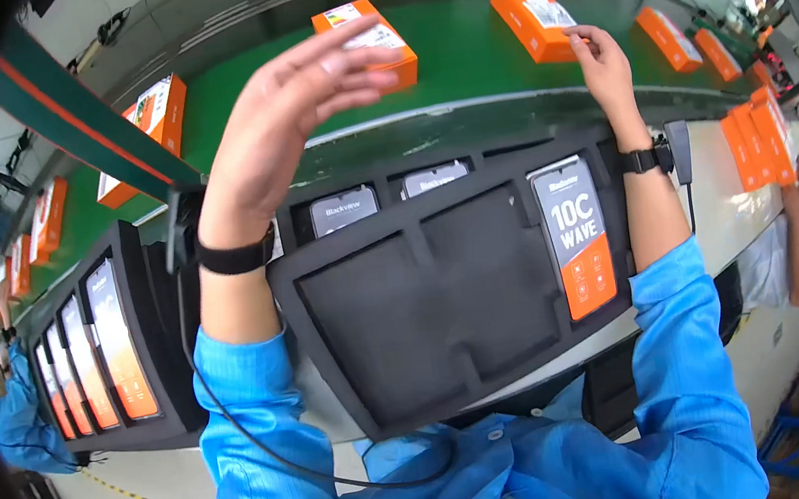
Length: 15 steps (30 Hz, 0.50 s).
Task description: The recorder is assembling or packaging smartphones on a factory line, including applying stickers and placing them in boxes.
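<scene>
My left hand (pixel 309 95) is raised, its fingers stretched out and apart. It hovers in front of an orange box (pixel 406 69) with a white printed label and covers part of it. Farther right, my right hand (pixel 606 71) has its fingertips on the near right corner of another orange box (pixel 530 15). Below my arms lies a black foam tray (pixel 360 330) with recessed slots. A phone with a grey and orange front (pixel 576 236) sits in its right slot. Behind that tray, two more phones (pixel 344 208) show partly in a second tray.
The boxes rest on a green conveyor belt (pixel 463 39), with more orange boxes (pixel 670 40) along it. At left, another foam tray (pixel 153 332) holds several phones. A green post (pixel 80 120) rises beside my left arm. Co-workers sit at both sides; orange boxes (pixel 757 142) stand at right.
</scene>
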Each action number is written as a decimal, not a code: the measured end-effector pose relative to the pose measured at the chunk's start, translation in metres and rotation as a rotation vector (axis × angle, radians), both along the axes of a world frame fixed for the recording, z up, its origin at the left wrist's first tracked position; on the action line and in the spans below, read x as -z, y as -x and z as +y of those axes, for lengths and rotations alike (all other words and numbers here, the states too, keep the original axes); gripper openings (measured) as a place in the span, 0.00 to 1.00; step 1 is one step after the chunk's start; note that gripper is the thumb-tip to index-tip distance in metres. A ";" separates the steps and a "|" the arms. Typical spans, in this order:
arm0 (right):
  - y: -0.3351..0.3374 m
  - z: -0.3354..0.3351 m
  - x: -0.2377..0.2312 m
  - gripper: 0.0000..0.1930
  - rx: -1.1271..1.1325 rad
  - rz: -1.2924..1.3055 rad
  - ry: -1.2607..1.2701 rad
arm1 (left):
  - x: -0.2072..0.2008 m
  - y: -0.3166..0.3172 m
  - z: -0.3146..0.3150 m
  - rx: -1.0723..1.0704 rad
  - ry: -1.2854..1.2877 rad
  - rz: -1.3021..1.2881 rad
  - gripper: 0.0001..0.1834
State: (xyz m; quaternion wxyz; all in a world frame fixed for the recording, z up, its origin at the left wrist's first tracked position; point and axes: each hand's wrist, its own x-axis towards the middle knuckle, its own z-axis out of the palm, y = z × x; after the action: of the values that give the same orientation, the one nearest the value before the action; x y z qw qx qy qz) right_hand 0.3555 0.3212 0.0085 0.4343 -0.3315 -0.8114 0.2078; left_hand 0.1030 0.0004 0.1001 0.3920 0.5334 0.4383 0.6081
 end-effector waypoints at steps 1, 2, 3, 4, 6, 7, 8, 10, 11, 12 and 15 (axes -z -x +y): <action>-0.007 0.015 0.010 0.12 -0.010 -0.011 -0.049 | -0.006 -0.014 0.001 0.024 0.065 0.135 0.30; -0.004 0.011 0.008 0.12 -0.010 0.002 -0.012 | -0.008 -0.023 -0.004 0.037 0.142 0.267 0.30; 0.007 -0.006 -0.006 0.13 -0.058 -0.037 -0.042 | -0.007 -0.027 -0.014 -0.003 0.212 0.285 0.32; 0.009 -0.014 -0.013 0.13 -0.100 -0.081 -0.086 | -0.004 -0.034 -0.021 0.004 0.239 0.289 0.32; 0.004 -0.015 0.006 0.13 -0.042 -0.088 -0.079 | -0.001 -0.060 -0.038 -0.188 0.276 0.765 0.33; 0.004 -0.015 0.013 0.14 0.017 -0.100 -0.083 | 0.001 -0.079 -0.047 -0.206 0.311 0.813 0.37; 0.003 -0.017 0.014 0.14 0.009 -0.089 -0.071 | 0.005 -0.094 -0.049 -0.206 0.406 0.884 0.35; 0.009 -0.021 0.009 0.13 -0.048 -0.144 -0.118 | 0.038 -0.103 -0.054 -0.351 0.298 1.274 0.28; 0.014 -0.025 0.006 0.14 -0.070 -0.079 -0.067 | 0.049 -0.106 -0.051 -0.420 0.263 1.311 0.23; 0.014 -0.025 0.003 0.14 -0.077 -0.070 -0.068 | 0.056 -0.108 -0.045 -0.485 0.221 1.343 0.18; 0.012 -0.033 -0.010 0.13 -0.146 -0.096 -0.086 | 0.055 -0.095 -0.033 -0.552 0.300 1.383 0.13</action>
State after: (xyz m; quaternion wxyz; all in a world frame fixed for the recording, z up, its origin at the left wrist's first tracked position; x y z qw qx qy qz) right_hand 0.3437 0.2882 0.0180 0.3923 -0.2620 -0.8615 0.1878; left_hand 0.1983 -0.0324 0.0454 -0.0701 0.6049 0.7798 0.1452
